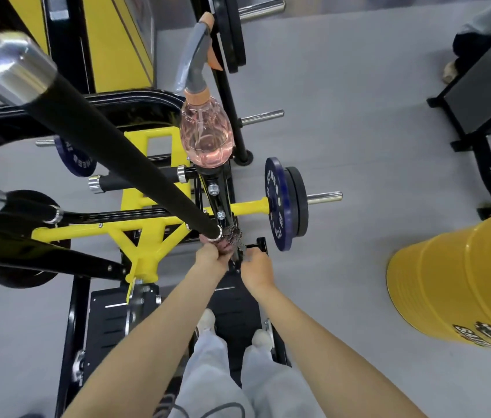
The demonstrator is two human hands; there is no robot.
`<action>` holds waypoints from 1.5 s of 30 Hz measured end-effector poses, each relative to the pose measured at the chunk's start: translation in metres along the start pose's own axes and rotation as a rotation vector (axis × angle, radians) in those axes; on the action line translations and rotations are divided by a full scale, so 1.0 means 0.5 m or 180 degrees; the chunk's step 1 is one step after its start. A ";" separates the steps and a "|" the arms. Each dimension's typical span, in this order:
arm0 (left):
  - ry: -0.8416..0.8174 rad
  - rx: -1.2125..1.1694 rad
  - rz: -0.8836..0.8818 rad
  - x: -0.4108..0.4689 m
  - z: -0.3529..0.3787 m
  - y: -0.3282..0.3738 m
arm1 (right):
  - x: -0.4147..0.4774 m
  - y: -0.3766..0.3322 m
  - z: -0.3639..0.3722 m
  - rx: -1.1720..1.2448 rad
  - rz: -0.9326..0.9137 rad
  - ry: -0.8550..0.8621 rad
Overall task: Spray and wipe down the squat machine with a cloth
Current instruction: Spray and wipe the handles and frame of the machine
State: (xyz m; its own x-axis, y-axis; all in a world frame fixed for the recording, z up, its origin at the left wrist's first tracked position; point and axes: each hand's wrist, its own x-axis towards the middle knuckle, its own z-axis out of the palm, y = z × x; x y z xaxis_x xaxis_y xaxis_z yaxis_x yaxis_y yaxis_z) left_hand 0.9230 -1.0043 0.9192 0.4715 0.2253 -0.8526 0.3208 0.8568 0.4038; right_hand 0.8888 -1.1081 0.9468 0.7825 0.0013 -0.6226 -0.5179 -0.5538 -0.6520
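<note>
- Black handle bar (111, 152) of the yellow squat machine (144, 248), slanting down to its base.
- Left hand (209, 256) closed on a patterned cloth (233, 235) at that base.
- Pink spray bottle (206, 134) standing upright on the frame, above.
- Right hand (256, 271) just beside, curled onto the frame.

Head camera looks steeply down, close above the hands (232, 263).

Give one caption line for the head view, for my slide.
Both hands, left and right, press a dark patterned cloth onto the black-and-yellow squat machine; pink spray bottle perched above.
</note>
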 end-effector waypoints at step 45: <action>0.0056 0.3506 -0.0192 0.004 -0.152 0.112 | 0.200 -0.073 0.043 0.1196 0.0143 -0.0134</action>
State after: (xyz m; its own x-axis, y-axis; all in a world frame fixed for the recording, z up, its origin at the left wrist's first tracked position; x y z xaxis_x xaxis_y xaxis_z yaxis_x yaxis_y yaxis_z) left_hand 0.8794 -0.9208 0.9146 0.4215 0.2110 -0.8819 0.9035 -0.0141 0.4284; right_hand 0.9785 -1.0701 0.8990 0.7453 0.0224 -0.6664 -0.6482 -0.2100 -0.7320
